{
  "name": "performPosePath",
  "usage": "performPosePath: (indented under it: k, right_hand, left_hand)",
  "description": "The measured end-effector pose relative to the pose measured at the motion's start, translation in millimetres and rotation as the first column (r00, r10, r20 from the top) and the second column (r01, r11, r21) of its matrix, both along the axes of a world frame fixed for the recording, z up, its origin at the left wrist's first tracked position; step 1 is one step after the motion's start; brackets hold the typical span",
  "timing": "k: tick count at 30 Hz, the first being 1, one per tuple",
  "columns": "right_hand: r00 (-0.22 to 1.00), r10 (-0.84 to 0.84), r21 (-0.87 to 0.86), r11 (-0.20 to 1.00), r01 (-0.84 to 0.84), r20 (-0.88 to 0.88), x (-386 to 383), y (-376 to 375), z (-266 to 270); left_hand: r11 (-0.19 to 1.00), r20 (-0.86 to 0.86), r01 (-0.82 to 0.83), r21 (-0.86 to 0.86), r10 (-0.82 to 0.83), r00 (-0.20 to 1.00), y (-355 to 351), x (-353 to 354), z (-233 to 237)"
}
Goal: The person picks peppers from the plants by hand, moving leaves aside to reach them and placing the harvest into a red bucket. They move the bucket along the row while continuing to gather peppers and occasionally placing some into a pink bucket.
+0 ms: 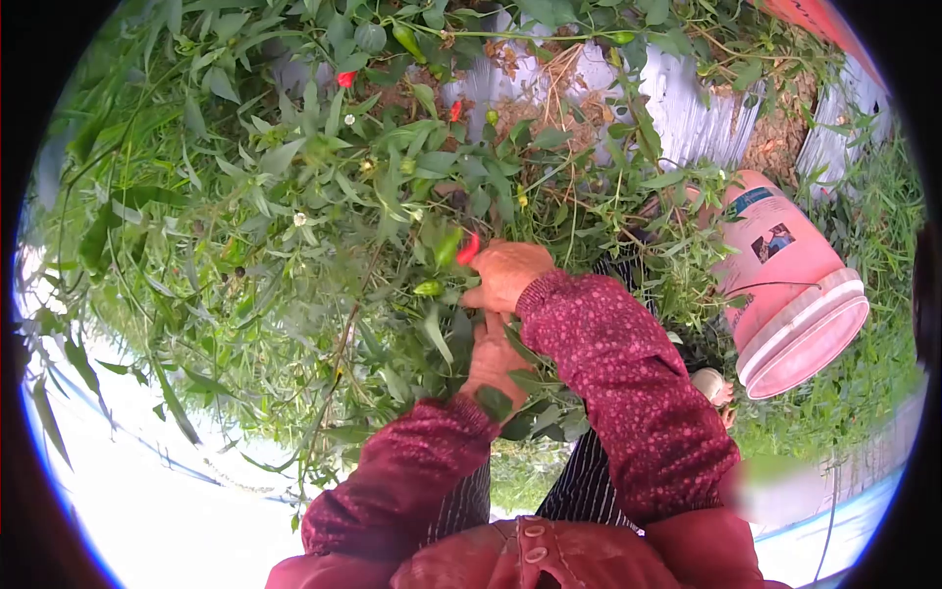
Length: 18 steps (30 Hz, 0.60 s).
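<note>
Red jacket (461, 555) closest, sleeves (628, 393) reaching into leafy plants (324, 226). R hand (513, 275) touches red pepper (468, 248), can't tell if clamped on it; L hand (496, 365) just below, partly behind leaf (494, 402), grip unclear. Green pepper (428, 289) nr both; pink bucket (780, 265) tipped over, well to R.

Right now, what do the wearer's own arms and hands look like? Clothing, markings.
The left hand and right hand are bare, with no gloves showing. The left sleeve and right sleeve are long, loose and dark maroon-red with a small pale pink speckled print, narrowing towards the wrists. Higher up, the cloth looks plainer red.
</note>
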State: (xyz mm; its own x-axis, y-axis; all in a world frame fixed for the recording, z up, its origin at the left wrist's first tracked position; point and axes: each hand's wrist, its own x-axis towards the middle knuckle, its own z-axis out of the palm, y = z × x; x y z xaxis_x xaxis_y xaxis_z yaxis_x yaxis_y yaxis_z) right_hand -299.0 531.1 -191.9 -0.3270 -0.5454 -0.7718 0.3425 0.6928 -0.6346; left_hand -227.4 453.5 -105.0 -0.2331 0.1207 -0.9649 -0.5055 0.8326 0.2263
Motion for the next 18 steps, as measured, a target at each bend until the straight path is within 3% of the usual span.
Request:
performPosePath:
  k: [1, 2, 4, 6, 7, 8, 10, 11, 12, 14, 18]
  right_hand:
    - [0.999, -0.011, -0.042, 0.999, 0.012, 0.043, -1, 1, 0]
    - [0.999, -0.009, -0.041, 0.999, 0.011, 0.043, 2, 0, 0]
    - [0.982, -0.181, -0.034, 0.983, 0.183, 0.047, 10, -4, 3]
    - [0.982, -0.184, -0.022, 0.983, 0.185, 0.041, 15, -6, 7]
    - [0.972, -0.236, -0.029, 0.971, 0.236, -0.011, 24, -10, 3]
    - [0.956, -0.289, -0.042, 0.957, 0.287, -0.055, 30, -14, 4]
    - [0.949, -0.309, -0.055, 0.95, 0.306, -0.063, 36, -17, 4]
    - [0.941, -0.331, -0.062, 0.943, 0.326, -0.077, 37, -16, 3]
    - [0.939, -0.334, -0.061, 0.942, 0.33, -0.076, 39, -16, 4]
    - [0.924, -0.374, -0.068, 0.927, 0.37, -0.08, 39, -14, 6]
    - [0.911, -0.404, -0.081, 0.914, 0.397, -0.084, 41, -14, 9]
  left_hand:
    - [0.945, 0.023, 0.317, -0.078, -0.316, 0.949, 5, -18, 14]
    - [0.787, 0.068, 0.6, -0.145, -0.597, 0.799, 3, -28, 19]
    - [0.845, -0.023, 0.531, -0.061, -0.533, 0.846, -29, -10, 16]
    - [0.541, -0.387, 0.841, -0.012, -0.778, 0.495, -32, -33, 38]
    - [0.631, -0.506, 0.776, 0.005, -0.667, 0.546, -36, -42, 47]
    - [0.634, -0.501, 0.774, 0.001, -0.669, 0.549, -43, -46, 50]
    - [0.743, -0.567, 0.665, 0.073, -0.518, 0.64, -54, -55, 53]
    - [0.866, -0.612, 0.497, 0.052, -0.366, 0.701, -49, -77, 57]
    - [0.875, -0.614, 0.484, 0.007, -0.378, 0.693, -62, -86, 50]
    - [0.965, -0.653, 0.237, -0.111, -0.251, 0.714, -60, -110, 33]
    - [0.911, -0.578, 0.324, -0.254, -0.412, 0.704, -70, -117, -17]
